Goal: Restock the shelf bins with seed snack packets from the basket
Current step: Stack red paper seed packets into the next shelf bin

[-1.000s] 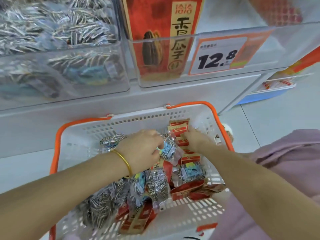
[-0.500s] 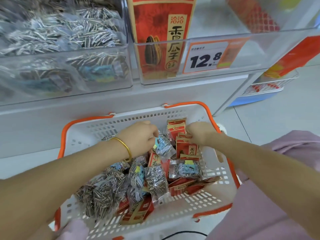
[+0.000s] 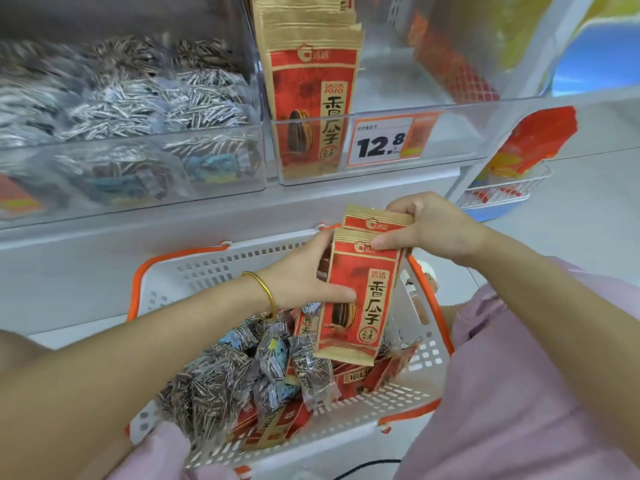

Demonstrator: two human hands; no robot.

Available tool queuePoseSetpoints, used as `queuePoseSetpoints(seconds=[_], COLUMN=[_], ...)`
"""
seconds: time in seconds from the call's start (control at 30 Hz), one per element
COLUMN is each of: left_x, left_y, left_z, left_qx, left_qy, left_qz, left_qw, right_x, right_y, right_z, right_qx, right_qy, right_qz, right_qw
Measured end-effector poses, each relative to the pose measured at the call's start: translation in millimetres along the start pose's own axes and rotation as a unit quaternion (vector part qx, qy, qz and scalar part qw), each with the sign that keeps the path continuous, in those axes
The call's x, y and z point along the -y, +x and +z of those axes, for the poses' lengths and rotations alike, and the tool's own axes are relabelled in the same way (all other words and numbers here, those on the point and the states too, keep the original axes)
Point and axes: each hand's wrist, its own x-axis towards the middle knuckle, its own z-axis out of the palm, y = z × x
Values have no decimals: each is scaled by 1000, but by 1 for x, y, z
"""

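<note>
Pink cloth [image 3: 519, 393] lay nearest you, at the lower right, beside the white perforated plastic basket [image 3: 207, 271] with its orange rim. Inside it, clear packets of striped sunflower seeds [image 3: 214, 386] were heaped on the left side, with loose red and tan paper packets [image 3: 277, 424] lying under and to the right of them. Above the basket you held two tall red and tan seed packets [image 3: 360, 299] upright, one behind the other, the rear one standing higher. Your left hand [image 3: 301, 275], a thin gold bangle [image 3: 265, 292] on its wrist, gripped their left edge, thumb across the front and fingers tucked behind. Your right hand [image 3: 433, 226] pinched the tops, thumb pressed on the front packet's upper band, fingers curled over behind. Beyond, on the white shelf [image 3: 104, 268], the right clear plastic bin [image 3: 450, 133] held a row of matching packets [image 3: 311, 109] standing at its left end, beside a white price label [image 3: 381, 140] reading 12.8. The left clear bin [image 3: 138, 161] was filled with bagged striped seeds [image 3: 138, 102].
</note>
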Motion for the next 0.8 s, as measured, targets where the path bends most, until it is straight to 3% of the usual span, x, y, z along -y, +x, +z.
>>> queuePoseSetpoints(seconds=[0.17,0.33,0.53,0.6,0.7,0.8], left_x=[-18,-63,-142,-165,-181,-181], left_y=[-11,-12,-16,-15,-5,13], left_z=[3,-14,-39,-54,-89,-123], left_qx=[-74,-150,-144,-223,-379,-428], left_qy=[-73,-104,10,87,191,301], left_qz=[15,45,58,118,218,196], left_qw=[994,982,988,964,879,830], right_x=[-12,-14,22,38,66,84], right_y=[-10,-32,-55,-54,-25,42], right_z=[6,15,-21,-49,-94,-124], right_qx=[-90,99,41,30,-45,-114], right_qy=[208,330,392,409,383,304], right_qz=[17,11,-107,-116,-90,-40], right_qw=[974,939,913,905,918,945])
